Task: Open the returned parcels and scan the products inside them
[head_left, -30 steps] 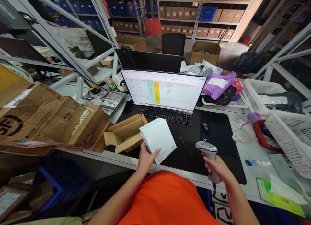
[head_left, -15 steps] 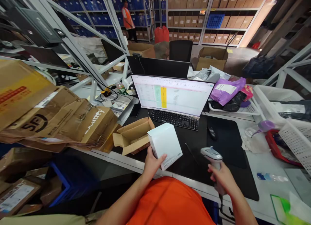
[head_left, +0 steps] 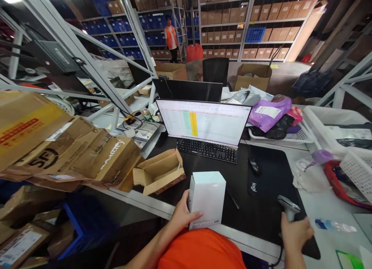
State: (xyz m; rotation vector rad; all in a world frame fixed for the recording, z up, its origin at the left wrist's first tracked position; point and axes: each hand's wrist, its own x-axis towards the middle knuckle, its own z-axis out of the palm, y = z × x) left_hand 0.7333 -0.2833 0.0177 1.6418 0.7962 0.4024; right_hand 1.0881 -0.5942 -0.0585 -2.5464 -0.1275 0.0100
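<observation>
The white carton (head_left: 207, 199) stands upright in the left hand (head_left: 184, 216), fingers wrapped across its front, over the front edge of the tabletop (head_left: 244, 238), while the right hand (head_left: 296, 234) closes around a handheld barcode scanner (head_left: 287, 207) above the black desk mat (head_left: 270, 172).

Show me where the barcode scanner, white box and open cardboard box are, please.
barcode scanner (head_left: 286, 204): head view, on its top end.
white box (head_left: 207, 203): head view, on its front face.
open cardboard box (head_left: 162, 183): head view, on its front flap.
</observation>
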